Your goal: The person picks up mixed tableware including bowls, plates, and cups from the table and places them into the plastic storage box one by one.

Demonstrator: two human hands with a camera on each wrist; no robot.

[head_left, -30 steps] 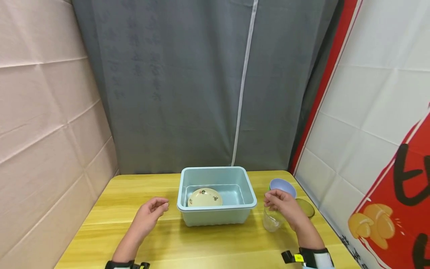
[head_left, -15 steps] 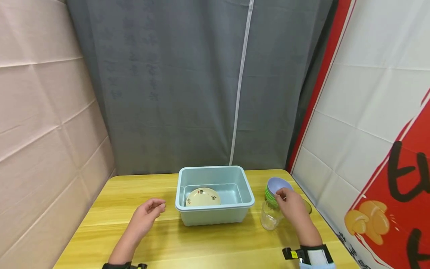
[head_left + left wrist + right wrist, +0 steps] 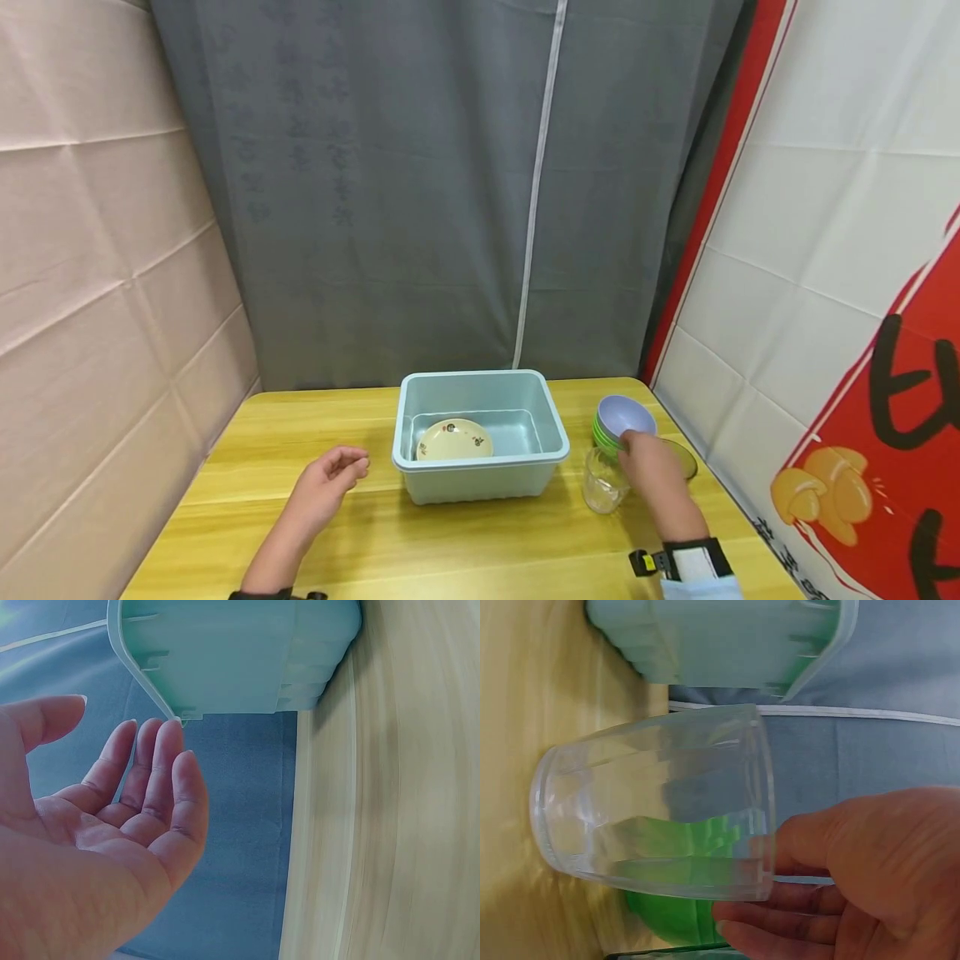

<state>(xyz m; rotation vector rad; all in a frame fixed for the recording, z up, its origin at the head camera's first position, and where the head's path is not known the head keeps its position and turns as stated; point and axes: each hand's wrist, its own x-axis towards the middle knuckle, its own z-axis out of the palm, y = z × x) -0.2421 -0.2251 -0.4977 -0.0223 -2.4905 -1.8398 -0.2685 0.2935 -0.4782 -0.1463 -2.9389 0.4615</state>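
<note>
In the head view, my right hand (image 3: pixel 656 471) is lowered at the right rim of a clear tumbler (image 3: pixel 602 485) standing upright on the table. The right wrist view shows the thumb at the tumbler's rim (image 3: pixel 765 787) and the fingers along its outer side, pinching the edge; the thumb tip is partly hidden. Just behind are stacked bowls (image 3: pixel 624 414), purple on top and green below. My left hand (image 3: pixel 322 487) hovers left of the light-blue basin (image 3: pixel 480 481), fingers loosely bent and holding nothing. Inside the basin lies a cream patterned plate (image 3: pixel 455 440).
A greenish see-through dish (image 3: pixel 684 460) lies right of the bowls, partly behind my right hand. The wooden table (image 3: pixel 450 550) meets a grey curtain (image 3: pixel 390 208) at the back. Cloth walls stand on both sides.
My right hand has moved a little right from above the tumbler, then down to its right rim. The left hand stays nearly still, and the view has shifted slightly.
</note>
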